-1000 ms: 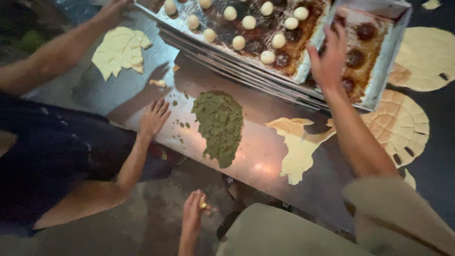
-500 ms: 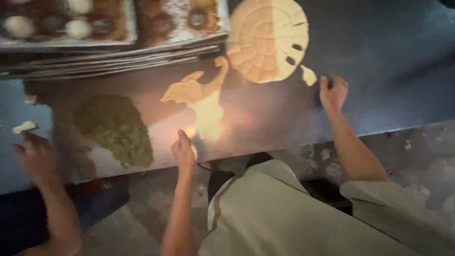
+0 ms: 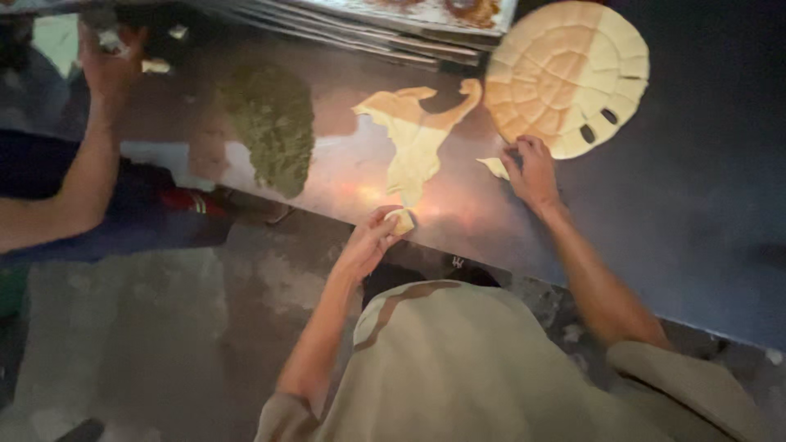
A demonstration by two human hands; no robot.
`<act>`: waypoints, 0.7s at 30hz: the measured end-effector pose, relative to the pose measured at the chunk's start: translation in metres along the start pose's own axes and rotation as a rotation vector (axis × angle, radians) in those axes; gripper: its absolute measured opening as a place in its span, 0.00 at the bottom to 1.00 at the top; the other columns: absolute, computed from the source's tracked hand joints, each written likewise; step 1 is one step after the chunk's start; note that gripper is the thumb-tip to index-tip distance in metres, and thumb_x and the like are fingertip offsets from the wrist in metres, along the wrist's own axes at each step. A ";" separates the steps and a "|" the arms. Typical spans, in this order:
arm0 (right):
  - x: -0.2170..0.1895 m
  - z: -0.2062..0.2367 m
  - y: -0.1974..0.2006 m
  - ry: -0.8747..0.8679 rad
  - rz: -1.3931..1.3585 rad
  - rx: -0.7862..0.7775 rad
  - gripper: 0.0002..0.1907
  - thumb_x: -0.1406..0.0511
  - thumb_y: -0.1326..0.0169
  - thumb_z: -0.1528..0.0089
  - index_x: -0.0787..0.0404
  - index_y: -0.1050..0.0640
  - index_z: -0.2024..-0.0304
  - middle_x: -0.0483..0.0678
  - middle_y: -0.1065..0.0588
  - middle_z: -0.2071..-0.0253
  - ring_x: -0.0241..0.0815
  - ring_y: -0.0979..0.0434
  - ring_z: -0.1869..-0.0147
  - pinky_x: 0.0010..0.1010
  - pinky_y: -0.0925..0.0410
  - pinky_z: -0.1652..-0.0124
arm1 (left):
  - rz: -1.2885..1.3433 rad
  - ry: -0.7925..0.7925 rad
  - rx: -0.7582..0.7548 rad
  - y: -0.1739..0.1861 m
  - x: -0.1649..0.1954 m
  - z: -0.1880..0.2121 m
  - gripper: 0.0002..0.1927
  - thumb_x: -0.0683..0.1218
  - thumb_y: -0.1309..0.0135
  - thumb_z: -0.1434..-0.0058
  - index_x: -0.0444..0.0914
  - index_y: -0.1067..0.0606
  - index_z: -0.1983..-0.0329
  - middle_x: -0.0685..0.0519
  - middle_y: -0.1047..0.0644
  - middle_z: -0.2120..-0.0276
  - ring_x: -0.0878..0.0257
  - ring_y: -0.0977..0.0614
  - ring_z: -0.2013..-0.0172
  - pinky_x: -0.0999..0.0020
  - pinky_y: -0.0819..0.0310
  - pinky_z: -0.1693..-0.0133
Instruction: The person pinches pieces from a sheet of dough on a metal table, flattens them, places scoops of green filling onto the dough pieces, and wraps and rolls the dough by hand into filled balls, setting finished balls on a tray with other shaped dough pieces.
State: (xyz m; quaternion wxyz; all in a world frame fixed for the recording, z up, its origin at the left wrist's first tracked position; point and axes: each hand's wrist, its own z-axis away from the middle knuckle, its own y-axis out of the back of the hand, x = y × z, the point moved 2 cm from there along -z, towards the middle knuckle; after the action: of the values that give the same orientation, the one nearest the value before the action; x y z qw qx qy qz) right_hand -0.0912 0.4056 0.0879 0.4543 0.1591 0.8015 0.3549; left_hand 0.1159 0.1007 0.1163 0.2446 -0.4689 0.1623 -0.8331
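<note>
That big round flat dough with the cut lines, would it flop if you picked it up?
Probably yes. The pale round scored dough sheet lies thin and flat on the dark metal table, so it would likely droop. Its cut lines and holes suggest it may tear. The right hand rests at its edge.

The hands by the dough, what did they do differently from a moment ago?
The right hand moved from the tray of dough balls down to the table, beside the round scored dough sheet and a small scrap. The left hand came up to the table edge, pinching a small dough piece. The co-worker's hand shifted farther away. The green heap and ragged dough sheet stayed put.
</note>
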 end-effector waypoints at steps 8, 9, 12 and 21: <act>-0.065 -0.037 -0.096 -0.190 -0.239 -0.536 0.12 0.61 0.45 0.35 0.60 0.19 0.53 0.55 0.19 0.56 0.53 0.18 0.53 0.41 0.28 0.50 | 0.056 -0.113 0.170 0.072 0.002 0.036 0.22 0.48 0.46 0.32 0.30 0.29 0.41 0.51 0.21 0.54 0.63 0.18 0.55 0.62 0.20 0.49; -0.080 -0.044 -0.108 -0.114 -0.245 -0.555 0.12 0.61 0.44 0.36 0.61 0.20 0.54 0.56 0.20 0.56 0.54 0.18 0.54 0.42 0.28 0.51 | 0.121 -0.110 0.126 0.078 0.009 0.039 0.21 0.48 0.47 0.33 0.32 0.29 0.42 0.52 0.21 0.55 0.65 0.18 0.55 0.63 0.19 0.49; -0.129 -0.075 -0.145 0.093 -0.256 -0.585 0.13 0.63 0.42 0.39 0.64 0.20 0.55 0.59 0.21 0.57 0.57 0.19 0.54 0.43 0.28 0.53 | 0.204 -0.115 0.070 0.090 0.039 0.041 0.18 0.53 0.52 0.30 0.33 0.25 0.51 0.54 0.21 0.63 0.67 0.18 0.63 0.65 0.19 0.58; -0.264 -0.259 -0.284 0.004 -0.306 -0.320 0.18 0.66 0.43 0.37 0.64 0.21 0.45 0.62 0.21 0.53 0.59 0.19 0.48 0.43 0.28 0.47 | -0.295 -0.225 0.219 0.110 0.174 0.037 0.23 0.58 0.55 0.26 0.39 0.29 0.73 0.62 0.33 0.82 0.72 0.33 0.80 0.73 0.40 0.76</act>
State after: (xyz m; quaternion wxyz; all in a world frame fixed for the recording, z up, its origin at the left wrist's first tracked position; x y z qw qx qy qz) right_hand -0.1485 -0.0547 0.1341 0.5205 -0.0393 0.7506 0.4050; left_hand 0.0996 -0.0893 0.2024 0.1861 -0.5481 -0.0277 -0.8149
